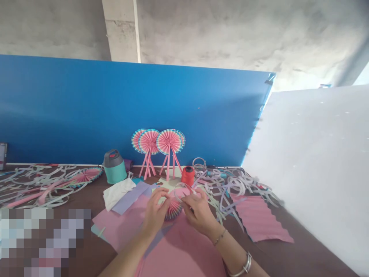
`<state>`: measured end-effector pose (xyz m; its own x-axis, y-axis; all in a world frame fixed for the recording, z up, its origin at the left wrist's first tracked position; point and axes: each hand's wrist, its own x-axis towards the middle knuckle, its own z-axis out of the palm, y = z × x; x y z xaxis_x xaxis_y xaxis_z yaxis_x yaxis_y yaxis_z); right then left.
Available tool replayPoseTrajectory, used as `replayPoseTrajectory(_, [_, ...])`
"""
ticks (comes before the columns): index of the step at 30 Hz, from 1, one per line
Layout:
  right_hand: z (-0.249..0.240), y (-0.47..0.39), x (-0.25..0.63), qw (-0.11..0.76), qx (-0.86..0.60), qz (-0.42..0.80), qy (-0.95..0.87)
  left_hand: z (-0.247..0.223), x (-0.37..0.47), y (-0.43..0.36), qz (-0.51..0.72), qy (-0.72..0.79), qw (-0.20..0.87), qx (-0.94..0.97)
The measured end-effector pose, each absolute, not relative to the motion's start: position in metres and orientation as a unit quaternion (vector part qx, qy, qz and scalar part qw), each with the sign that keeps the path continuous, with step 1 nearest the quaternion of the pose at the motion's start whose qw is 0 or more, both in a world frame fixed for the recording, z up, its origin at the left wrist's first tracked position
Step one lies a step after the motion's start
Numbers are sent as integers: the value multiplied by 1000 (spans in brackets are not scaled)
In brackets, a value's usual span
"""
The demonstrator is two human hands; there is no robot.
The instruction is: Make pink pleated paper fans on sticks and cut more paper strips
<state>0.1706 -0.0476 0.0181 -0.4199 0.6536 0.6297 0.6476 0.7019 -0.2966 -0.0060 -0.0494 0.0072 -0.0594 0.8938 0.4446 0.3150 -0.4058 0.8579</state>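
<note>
In the middle of the table is a pleated pink paper fan (173, 209) with a multicoloured edge, between my two hands. My left hand (157, 209) is at its left side, fingers curved, with a gap between thumb and forefinger. My right hand (199, 211) is closed on a thin, pale ring (176, 191) that looks like a narrow roll of tape, held above the fan. Its fingertips are partly hidden. Under both hands lie pink paper sheets (184, 250). Just beyond the right hand stands a red spool of thread (188, 176).
Finished pink fans (170, 141) on paper legs stand before a blue partition (86, 107). A teal container (114, 169) and folded white tissue (118, 193) are to the left. Tangled paper strips (230, 188) and a creased pink sheet (262, 219) lie right, near a white wall (317, 154).
</note>
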Motion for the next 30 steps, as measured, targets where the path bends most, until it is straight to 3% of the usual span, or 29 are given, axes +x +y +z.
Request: replayPoseTrajectory(30, [24, -41, 182, 383, -400, 74, -829, 8, -13, -42, 610, 470, 247, 589])
